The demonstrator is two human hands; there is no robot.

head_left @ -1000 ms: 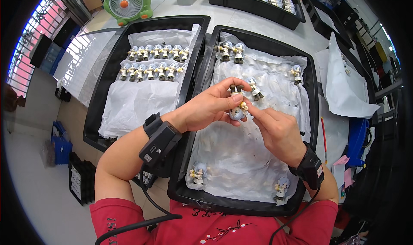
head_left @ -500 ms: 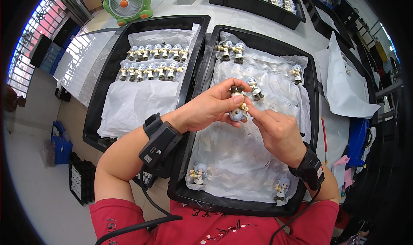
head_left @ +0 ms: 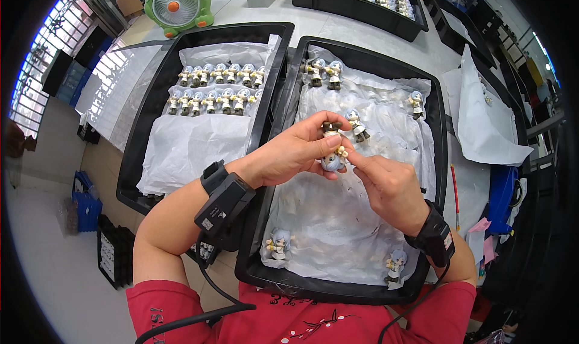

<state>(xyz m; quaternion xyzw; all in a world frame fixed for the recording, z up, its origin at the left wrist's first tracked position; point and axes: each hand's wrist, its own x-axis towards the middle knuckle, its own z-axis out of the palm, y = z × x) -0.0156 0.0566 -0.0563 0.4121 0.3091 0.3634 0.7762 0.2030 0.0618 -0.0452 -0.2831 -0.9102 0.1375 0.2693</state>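
Observation:
My left hand (head_left: 295, 149) is closed around a small chibi figurine (head_left: 331, 162) with pale blue hair, white clothes and dark boots. It is held upside down, boots up by my fingers and head down. My right hand (head_left: 391, 184) comes in from the right with thumb and forefinger pinched at the figurine's side, by a small cream-yellow part. Whatever those fingertips hold is too small to tell. Just beyond my hands another figurine (head_left: 356, 125) lies on the paper in the right black tray (head_left: 443, 163).
More figurines lie near that tray's corners, such as one at front left (head_left: 278, 244) and one at front right (head_left: 395, 265). The left tray (head_left: 136, 163) holds two rows of figurines on white paper. Behind stand a green fan (head_left: 179, 5) and another filled tray (head_left: 362, 18). A red stick (head_left: 455, 199) lies right.
Both hands stay nearly in place. The figurine and my fingertips have shifted only very slightly.

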